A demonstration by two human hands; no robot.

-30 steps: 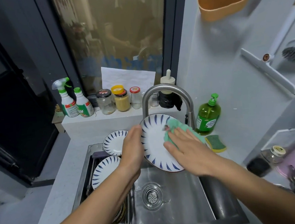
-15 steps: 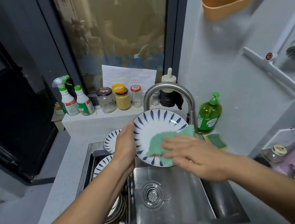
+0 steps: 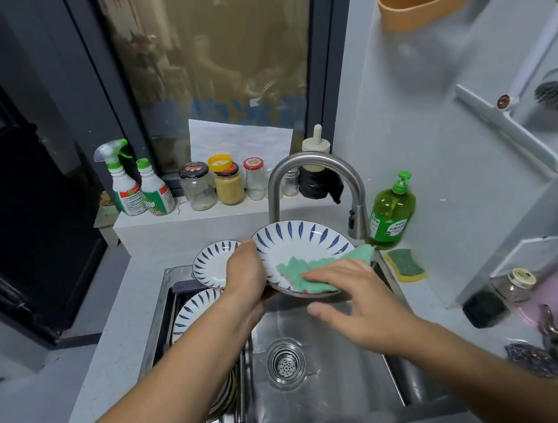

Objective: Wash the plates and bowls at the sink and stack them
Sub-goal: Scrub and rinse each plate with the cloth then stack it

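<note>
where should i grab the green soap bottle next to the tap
Probably round the body of the soap bottle, just under the pump neck, coming from the front right. It stands upright, the faucet head hangs close on its left, and the wall is behind it. The pump top looks too small for the fingers to hold securely.

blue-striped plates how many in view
3: a held plate in the left hand, a second plate behind that hand, a third plate in the rack. More may hide under the forearm.

Left hand [image 3: 244, 280], right hand [image 3: 355, 305], left forearm [image 3: 170, 380], right forearm [image 3: 476, 359], all 4 bare
</note>
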